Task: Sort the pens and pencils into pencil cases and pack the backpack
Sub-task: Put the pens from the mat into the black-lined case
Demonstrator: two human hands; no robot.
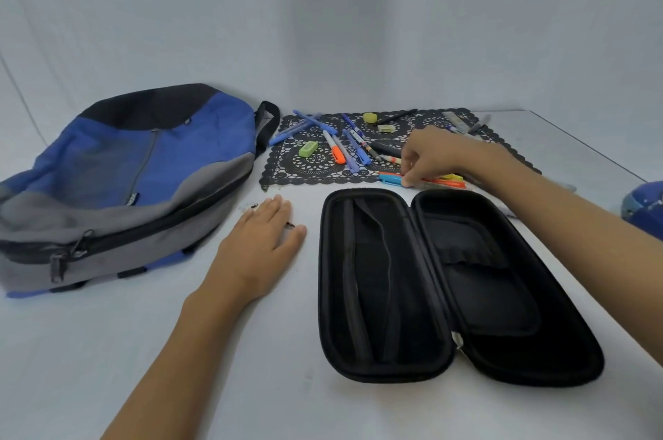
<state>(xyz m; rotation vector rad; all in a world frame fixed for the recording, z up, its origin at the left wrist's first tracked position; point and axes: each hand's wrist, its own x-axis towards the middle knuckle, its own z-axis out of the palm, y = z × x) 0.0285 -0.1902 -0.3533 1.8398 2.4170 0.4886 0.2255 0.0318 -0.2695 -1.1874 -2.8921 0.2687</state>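
A black hard pencil case lies open and empty in front of me on the white table. Beyond it, several pens, markers and erasers are scattered on a black lace mat. My right hand reaches over the mat's near edge, its fingertips pinching a light blue pen that lies beside orange and yellow pens. My left hand rests flat on the table, fingers straight, left of the case. A blue, grey and black backpack lies zipped at the left.
A green eraser and an orange-capped marker lie on the mat's left half. A blue rounded object sits at the right edge. The table's right edge runs diagonally at the far right.
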